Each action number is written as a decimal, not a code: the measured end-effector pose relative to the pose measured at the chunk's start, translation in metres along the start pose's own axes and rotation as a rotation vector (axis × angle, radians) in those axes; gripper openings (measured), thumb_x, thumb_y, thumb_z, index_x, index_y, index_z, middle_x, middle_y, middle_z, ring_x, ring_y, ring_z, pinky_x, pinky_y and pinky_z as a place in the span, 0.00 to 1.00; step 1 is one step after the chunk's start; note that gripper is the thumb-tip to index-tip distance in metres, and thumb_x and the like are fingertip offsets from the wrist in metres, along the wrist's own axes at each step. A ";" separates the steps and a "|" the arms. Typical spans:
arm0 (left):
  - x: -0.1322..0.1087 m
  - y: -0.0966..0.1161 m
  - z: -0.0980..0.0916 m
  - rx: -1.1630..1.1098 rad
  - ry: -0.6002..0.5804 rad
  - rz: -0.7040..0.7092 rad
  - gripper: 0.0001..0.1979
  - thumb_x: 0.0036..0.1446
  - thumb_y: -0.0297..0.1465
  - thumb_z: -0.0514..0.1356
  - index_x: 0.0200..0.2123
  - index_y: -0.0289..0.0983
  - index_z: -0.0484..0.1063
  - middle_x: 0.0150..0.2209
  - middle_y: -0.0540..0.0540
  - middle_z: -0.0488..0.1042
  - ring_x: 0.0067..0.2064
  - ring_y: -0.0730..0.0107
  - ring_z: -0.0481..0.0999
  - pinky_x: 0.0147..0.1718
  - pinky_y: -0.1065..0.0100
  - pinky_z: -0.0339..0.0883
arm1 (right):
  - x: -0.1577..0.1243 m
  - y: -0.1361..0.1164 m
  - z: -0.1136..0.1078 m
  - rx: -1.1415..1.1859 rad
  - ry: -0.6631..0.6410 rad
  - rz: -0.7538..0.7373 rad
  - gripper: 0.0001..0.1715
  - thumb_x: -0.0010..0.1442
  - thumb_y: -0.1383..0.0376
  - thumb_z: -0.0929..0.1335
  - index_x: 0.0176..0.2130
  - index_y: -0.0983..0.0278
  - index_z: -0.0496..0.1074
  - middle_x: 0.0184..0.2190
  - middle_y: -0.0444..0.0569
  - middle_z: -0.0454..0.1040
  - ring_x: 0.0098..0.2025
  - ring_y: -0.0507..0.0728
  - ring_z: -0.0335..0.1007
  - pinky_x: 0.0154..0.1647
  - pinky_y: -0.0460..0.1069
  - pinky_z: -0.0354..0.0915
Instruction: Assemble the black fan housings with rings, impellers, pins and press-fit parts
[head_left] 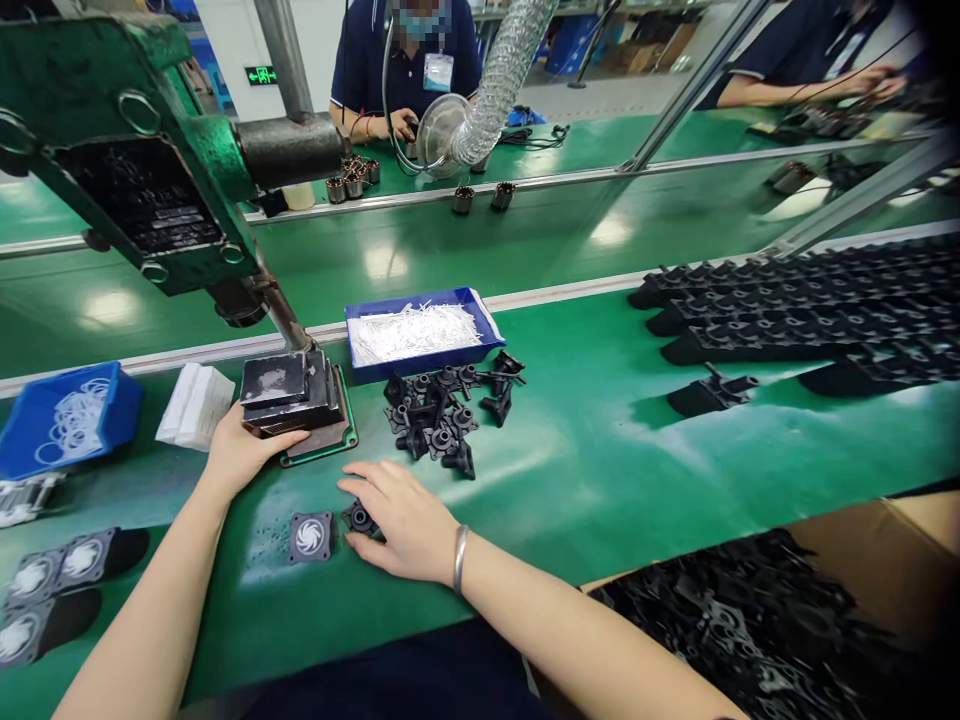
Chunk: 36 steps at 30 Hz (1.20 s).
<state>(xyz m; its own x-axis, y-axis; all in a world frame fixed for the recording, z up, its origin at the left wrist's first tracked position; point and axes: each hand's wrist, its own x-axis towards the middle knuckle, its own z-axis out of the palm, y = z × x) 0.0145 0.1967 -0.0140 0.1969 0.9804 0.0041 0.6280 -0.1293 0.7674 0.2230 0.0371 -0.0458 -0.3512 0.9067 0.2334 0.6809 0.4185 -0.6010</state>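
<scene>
My left hand (244, 445) is wrapped round the front left of a dark metal block (292, 392) under the green press (142, 150). With a bracelet at the wrist, my right hand (401, 520) has its fingers curved round a small black part (360, 517) on the green table; the palm side is hidden. Just left of it lies a square grey part with a white swirled centre (310, 538). A pile of black parts (435, 412) sits behind my right hand.
A blue tray of white strips (416, 333) stands behind the pile. At left are a blue bin of white rings (75, 420) and white blocks (196, 405). Rows of black parts (787, 300) fill the right. A box of black parts (750, 620) is lower right. Two people work across.
</scene>
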 end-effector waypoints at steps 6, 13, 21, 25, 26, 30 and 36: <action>-0.003 0.002 0.001 -0.021 0.008 0.007 0.29 0.36 0.44 0.74 0.41 0.36 0.74 0.42 0.41 0.81 0.46 0.49 0.80 0.51 0.50 0.73 | 0.000 -0.001 0.000 0.006 0.001 0.001 0.32 0.60 0.57 0.69 0.59 0.68 0.65 0.60 0.57 0.65 0.55 0.62 0.63 0.61 0.58 0.62; -0.003 0.003 -0.003 -0.195 0.001 0.124 0.45 0.40 0.44 0.73 0.60 0.38 0.61 0.59 0.37 0.70 0.59 0.48 0.72 0.58 0.51 0.67 | -0.001 -0.001 0.000 0.021 0.018 0.001 0.31 0.59 0.59 0.70 0.59 0.67 0.65 0.60 0.58 0.65 0.58 0.62 0.61 0.63 0.59 0.61; -0.006 0.021 -0.007 -0.126 0.058 0.080 0.47 0.39 0.44 0.74 0.60 0.39 0.59 0.56 0.40 0.72 0.57 0.49 0.73 0.58 0.51 0.67 | -0.001 -0.002 0.001 0.037 -0.005 0.010 0.31 0.58 0.61 0.70 0.58 0.66 0.65 0.59 0.58 0.66 0.59 0.63 0.62 0.63 0.60 0.61; -0.008 0.025 -0.007 -0.089 0.069 0.091 0.46 0.38 0.44 0.74 0.58 0.39 0.59 0.55 0.39 0.72 0.57 0.48 0.73 0.56 0.50 0.68 | -0.002 -0.002 0.003 0.039 0.007 -0.003 0.30 0.58 0.63 0.70 0.58 0.65 0.64 0.59 0.57 0.66 0.59 0.63 0.63 0.63 0.61 0.61; -0.008 0.025 -0.007 -0.091 0.062 0.094 0.46 0.38 0.43 0.74 0.58 0.39 0.59 0.55 0.39 0.72 0.57 0.48 0.73 0.57 0.50 0.67 | -0.002 -0.002 0.003 0.040 0.011 -0.005 0.30 0.58 0.63 0.70 0.59 0.65 0.64 0.59 0.57 0.66 0.59 0.63 0.63 0.63 0.61 0.62; -0.008 0.028 -0.009 -0.121 0.032 0.088 0.45 0.38 0.42 0.74 0.57 0.38 0.59 0.55 0.39 0.73 0.57 0.48 0.73 0.57 0.49 0.67 | -0.003 -0.002 0.004 0.041 0.010 -0.007 0.30 0.59 0.63 0.70 0.59 0.64 0.64 0.59 0.57 0.66 0.59 0.64 0.63 0.62 0.62 0.63; -0.009 0.025 -0.010 -0.187 -0.003 0.082 0.46 0.37 0.41 0.75 0.57 0.37 0.59 0.55 0.38 0.72 0.57 0.48 0.74 0.57 0.49 0.66 | -0.004 -0.002 0.005 0.032 -0.001 -0.008 0.29 0.58 0.64 0.71 0.58 0.64 0.64 0.59 0.57 0.66 0.59 0.64 0.63 0.62 0.62 0.63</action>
<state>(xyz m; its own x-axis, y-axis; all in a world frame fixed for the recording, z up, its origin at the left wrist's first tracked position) 0.0213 0.1862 0.0116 0.2443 0.9672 0.0699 0.4592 -0.1789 0.8701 0.2193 0.0326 -0.0495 -0.3575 0.9031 0.2378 0.6572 0.4242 -0.6230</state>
